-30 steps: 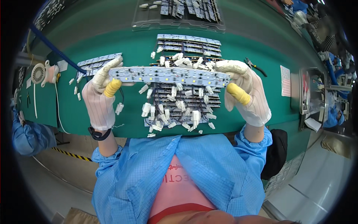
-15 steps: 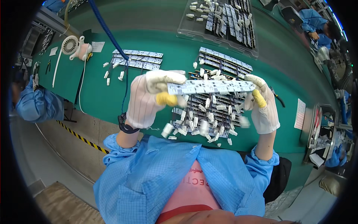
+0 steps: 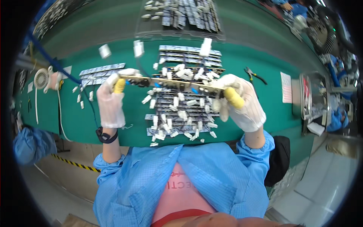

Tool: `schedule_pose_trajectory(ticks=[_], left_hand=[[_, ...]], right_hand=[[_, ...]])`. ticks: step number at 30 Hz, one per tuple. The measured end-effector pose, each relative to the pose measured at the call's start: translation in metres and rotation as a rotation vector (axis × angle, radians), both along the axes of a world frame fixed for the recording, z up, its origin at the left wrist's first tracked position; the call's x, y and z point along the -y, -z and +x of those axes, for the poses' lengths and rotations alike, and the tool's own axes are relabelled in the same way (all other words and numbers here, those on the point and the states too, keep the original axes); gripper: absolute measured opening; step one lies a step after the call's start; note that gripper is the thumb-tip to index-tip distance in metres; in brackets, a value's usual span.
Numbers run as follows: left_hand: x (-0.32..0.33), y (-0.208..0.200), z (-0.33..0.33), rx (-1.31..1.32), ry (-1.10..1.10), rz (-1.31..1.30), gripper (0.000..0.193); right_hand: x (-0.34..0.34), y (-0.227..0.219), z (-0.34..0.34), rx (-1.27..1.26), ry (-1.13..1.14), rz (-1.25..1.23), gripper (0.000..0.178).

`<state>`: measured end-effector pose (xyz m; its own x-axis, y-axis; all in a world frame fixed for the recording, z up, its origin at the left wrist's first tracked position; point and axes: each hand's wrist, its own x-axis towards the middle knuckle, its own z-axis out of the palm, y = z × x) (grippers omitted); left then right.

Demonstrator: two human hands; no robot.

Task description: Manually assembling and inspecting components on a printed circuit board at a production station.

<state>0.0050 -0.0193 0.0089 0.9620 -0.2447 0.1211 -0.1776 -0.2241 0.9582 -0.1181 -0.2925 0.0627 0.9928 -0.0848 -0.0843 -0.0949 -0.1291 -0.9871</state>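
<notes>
Between my two gloved hands I hold up a long, narrow circuit board (image 3: 174, 82), tilted so that mostly its thin edge shows. My left hand (image 3: 112, 99) is closed on its left end, a strap around that wrist. My right hand (image 3: 243, 101) pinches the other end, with a yellow fingertip cover over the thumb. White connectors (image 3: 138, 49) on dark wires stick up beyond the board, somewhat blurred. Below it on the green table lie rows of similar boards (image 3: 185, 109) with many white plugs. Another stack of strip boards (image 3: 189, 55) lies just beyond.
A clear tray (image 3: 181, 36) of boards stands at the far side. More boards (image 3: 102, 72) lie left, near a small fan (image 3: 42, 78). Cutting pliers (image 3: 256, 75) and a printed sheet (image 3: 286, 87) lie right, before a bin (image 3: 307, 96). A blue coiled hose (image 3: 49, 56) hangs left.
The held board has turned from its white face showing to edge-on, and its connectors have swung up to the far side. My view has shifted to the right.
</notes>
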Motion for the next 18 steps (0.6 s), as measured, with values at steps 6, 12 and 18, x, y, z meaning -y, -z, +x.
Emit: schedule_pose_trajectory(ticks=[6,12,18], left_hand=[[-0.013,0.007,-0.005,0.053,-0.039,0.189,0.032],[-0.008,0.003,-0.012,0.101,0.024,0.107,0.043],[0.001,0.005,-0.009,-0.077,0.322,-0.5,0.062]], right_hand=[[0.016,0.023,0.003,-0.076,-0.009,0.387,0.044],[0.017,0.027,0.001,-0.168,0.09,0.446,0.042],[0.009,0.019,0.01,-0.056,0.011,0.518,0.038]])
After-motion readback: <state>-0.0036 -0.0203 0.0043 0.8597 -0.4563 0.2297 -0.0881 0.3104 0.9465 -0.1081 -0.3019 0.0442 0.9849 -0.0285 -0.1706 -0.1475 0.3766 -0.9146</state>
